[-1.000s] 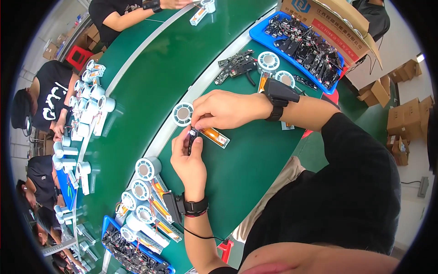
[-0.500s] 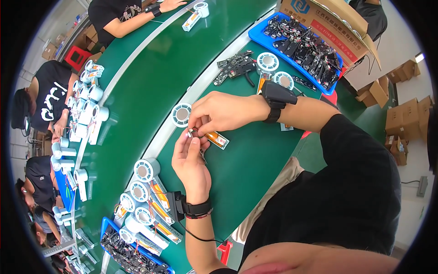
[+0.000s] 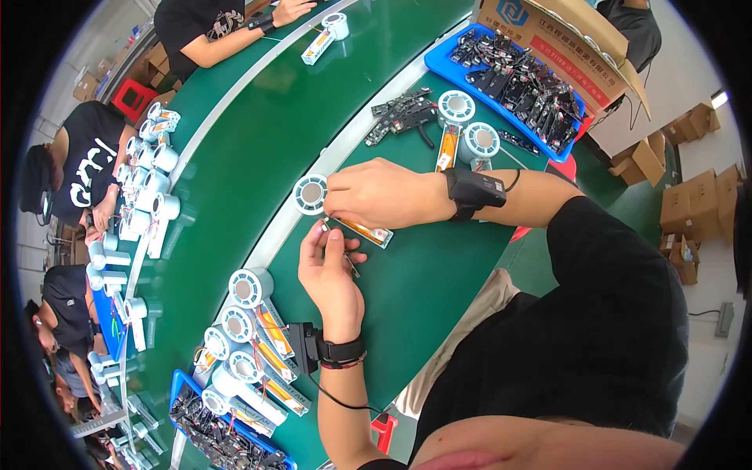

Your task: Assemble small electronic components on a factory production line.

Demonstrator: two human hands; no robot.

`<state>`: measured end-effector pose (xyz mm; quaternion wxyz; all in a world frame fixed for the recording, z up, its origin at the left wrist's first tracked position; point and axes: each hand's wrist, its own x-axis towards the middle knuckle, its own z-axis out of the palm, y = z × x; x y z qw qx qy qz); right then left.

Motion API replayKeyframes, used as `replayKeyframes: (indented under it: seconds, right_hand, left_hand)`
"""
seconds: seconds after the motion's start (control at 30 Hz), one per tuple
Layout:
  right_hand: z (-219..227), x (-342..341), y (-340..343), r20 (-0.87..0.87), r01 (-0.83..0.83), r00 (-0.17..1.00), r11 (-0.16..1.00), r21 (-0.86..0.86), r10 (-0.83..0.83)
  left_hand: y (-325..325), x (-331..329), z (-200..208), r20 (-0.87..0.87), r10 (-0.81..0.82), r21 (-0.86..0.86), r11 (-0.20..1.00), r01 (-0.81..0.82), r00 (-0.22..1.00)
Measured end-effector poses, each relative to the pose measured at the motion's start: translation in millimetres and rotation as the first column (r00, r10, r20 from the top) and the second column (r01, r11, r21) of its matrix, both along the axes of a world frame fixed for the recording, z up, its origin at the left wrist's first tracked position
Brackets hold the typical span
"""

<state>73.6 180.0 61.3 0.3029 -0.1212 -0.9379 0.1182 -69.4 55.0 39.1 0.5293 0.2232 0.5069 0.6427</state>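
Observation:
My left hand (image 3: 333,283) is closed around a thin dark circuit board (image 3: 352,265), whose edge shows between thumb and fingers. Bent over beside its fingertips, my right hand (image 3: 388,192) has its fingers pressed together; what they pinch is hidden. Under the right hand lies a half-open handheld fan, its round pale-blue head (image 3: 310,194) at the left and its open handle (image 3: 370,233) with an orange battery at the right. Two more fans, one head (image 3: 457,107) beside another (image 3: 480,140), lie beyond my right wrist, near a pile of loose circuit boards (image 3: 401,117).
A blue tray (image 3: 439,64) full of circuit boards stands at the far right before a cardboard box (image 3: 560,59). Several fans (image 3: 249,288) and another blue tray (image 3: 178,385) lie at the near left. A fan (image 3: 316,48) rests on the green belt (image 3: 258,141); co-workers sit across it.
My right hand has rolled over so its back faces up, hiding the fingertips and the red wire seen there before. The fan on the belt has shifted slightly left and nearer.

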Motion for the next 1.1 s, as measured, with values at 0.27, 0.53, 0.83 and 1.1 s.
replayKeyframes:
  seconds: [0.27,0.53,0.83,1.1]
  right_hand:
    - [5,1,-4,0.123,0.075,0.989,0.997,0.037,-0.079]
    - [17,7,-9,0.273,0.069,0.957,0.989,0.128,-0.102]
    - [26,9,-9,0.392,0.07,0.913,0.99,0.122,-0.113]
    - [15,7,-6,0.339,0.059,0.936,0.993,0.105,-0.092]
  left_hand:
    - [0,0,-5,-0.013,0.015,-0.026,1.0,-0.016,1.0]
    - [1,0,0,-0.029,0.02,-0.054,0.998,-0.022,0.999]
    - [3,1,3,-0.094,0.0,-0.071,0.997,-0.007,0.996]
    - [3,-2,1,-0.133,-0.02,-0.071,0.997,0.011,0.991]
